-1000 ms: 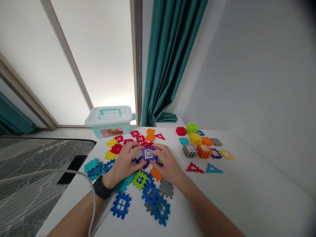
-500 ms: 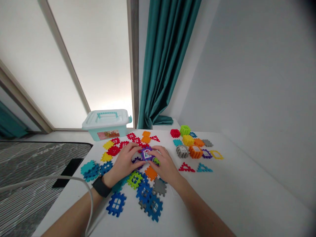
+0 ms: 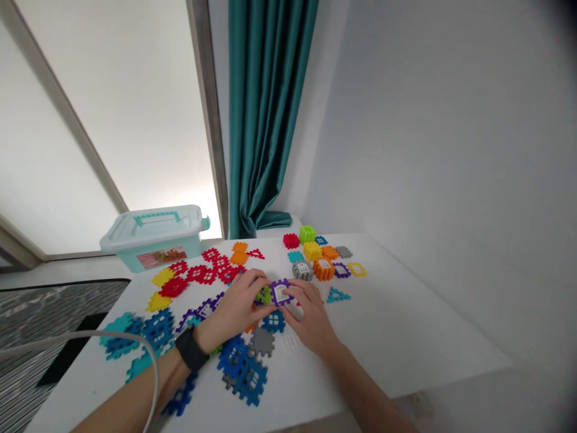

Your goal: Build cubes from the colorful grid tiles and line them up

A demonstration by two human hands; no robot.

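My left hand (image 3: 234,310) and my right hand (image 3: 309,313) meet over the middle of the white table (image 3: 396,325). Both have fingers curled around a small purple block assembly (image 3: 280,292) with a white window face; a lime green piece (image 3: 264,294) sits against it under my left fingertips. A black watch (image 3: 192,349) is on my left wrist. Blue tiles (image 3: 246,373), a grey tile (image 3: 262,341) and purple tiles (image 3: 202,308) lie flat around my hands.
A pale teal lidded box (image 3: 155,237) stands at the back left. Red tiles (image 3: 202,273), yellow tiles (image 3: 162,278) and teal tiles (image 3: 118,328) lie to the left. Assembled cubes (image 3: 315,260) and a teal triangle (image 3: 337,295) sit at the right. A green curtain (image 3: 261,114) hangs behind.
The view has swung to the right and tilted. Both hands have carried the purple assembly a little to the right and turned it, so its white window face now points another way.
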